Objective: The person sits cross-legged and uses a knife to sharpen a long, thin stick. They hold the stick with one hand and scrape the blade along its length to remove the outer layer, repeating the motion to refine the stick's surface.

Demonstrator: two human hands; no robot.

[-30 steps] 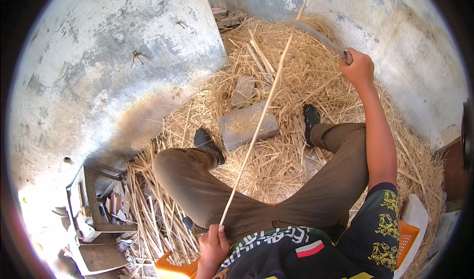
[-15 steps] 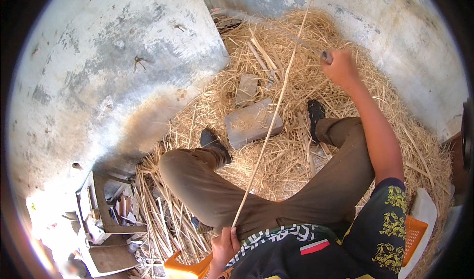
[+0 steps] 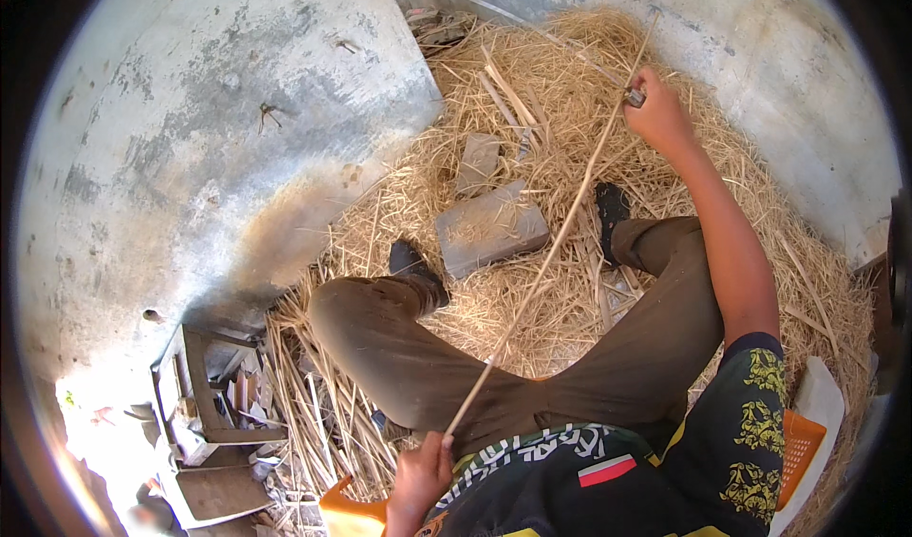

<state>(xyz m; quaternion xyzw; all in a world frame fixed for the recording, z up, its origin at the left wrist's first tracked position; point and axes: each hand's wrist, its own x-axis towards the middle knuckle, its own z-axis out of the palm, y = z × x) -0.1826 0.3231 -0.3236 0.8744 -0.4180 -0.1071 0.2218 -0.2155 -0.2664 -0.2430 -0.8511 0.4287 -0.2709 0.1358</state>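
Observation:
A long thin pale stick [image 3: 554, 252] runs from my lap up and to the right across the straw. My left hand [image 3: 421, 477], low beside my waist, pinches its near end between thumb and fingers. My right hand [image 3: 659, 114] is closed around the dark handle of a long-bladed knife [image 3: 546, 35] at the upper right. The narrow blade points up and left over the straw, and the stick passes right beside the hand and handle. Whether the fingers also grip the stick, I cannot tell.
Loose straw [image 3: 598, 52] covers the floor, with a grey block [image 3: 492, 230] between my feet. Cut sticks [image 3: 328, 413] lie in a pile at the left, by a worn wooden frame [image 3: 204, 394] with clutter. Weathered walls [image 3: 237, 128] enclose the area. I sit on an orange chair [image 3: 801, 451].
The stick's far part has swung right and now lies at my right hand. That hand and the knife have moved slightly upward. My left hand still holds the near end.

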